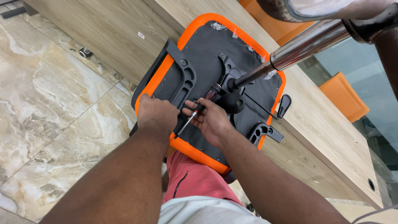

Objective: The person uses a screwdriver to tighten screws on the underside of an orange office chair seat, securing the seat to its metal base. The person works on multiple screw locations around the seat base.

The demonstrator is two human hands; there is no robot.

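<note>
Seat (207,58) lies upside down on the counter (323,120), armrest bracket (184,76) and gas post (290,52) already mounted. Your right hand (213,120) grips the screwdriver (198,110), its tip under your left hand (156,113), which presses closed on the seat edge; fastening there looks unfinished.
</note>
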